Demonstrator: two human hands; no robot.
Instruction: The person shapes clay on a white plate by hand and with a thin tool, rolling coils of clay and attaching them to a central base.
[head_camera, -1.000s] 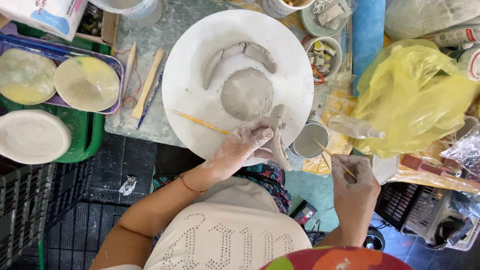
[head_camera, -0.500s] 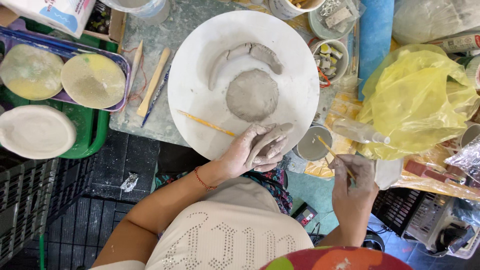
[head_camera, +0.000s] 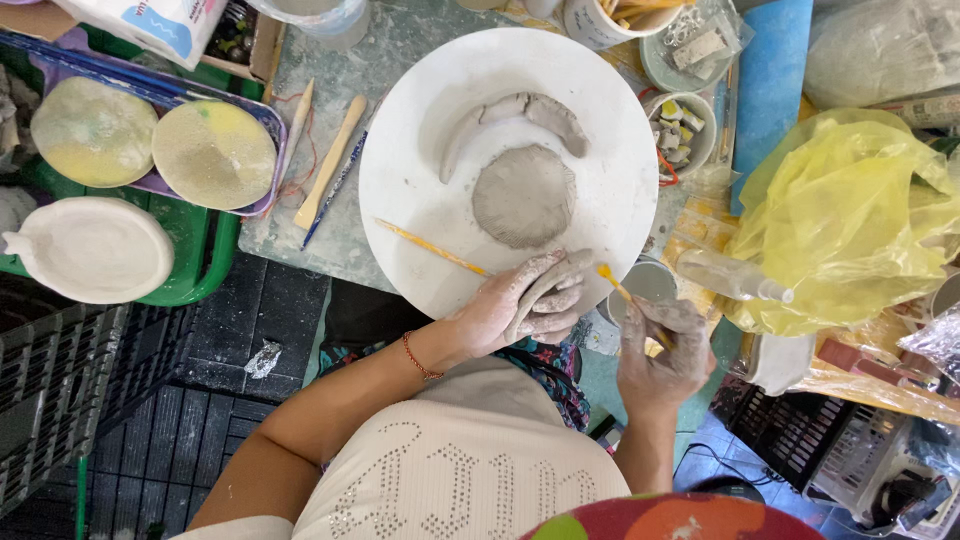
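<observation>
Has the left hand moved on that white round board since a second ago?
Yes. The left hand, holding a clay coil, drew back from the clay disc toward the white round board's near rim.

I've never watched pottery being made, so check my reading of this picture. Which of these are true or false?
1. The left hand curls around a grey clay roll. True.
2. The right hand holds a pair of scissors. False: it holds a thin yellow-tipped brush.
3. A flat grey clay disc lies on the round white board. True.
4. The curved clay strip lies on top of the disc. False: it arcs beside it, apart.
5. A yellow plastic bag is off to the side. True.
</observation>
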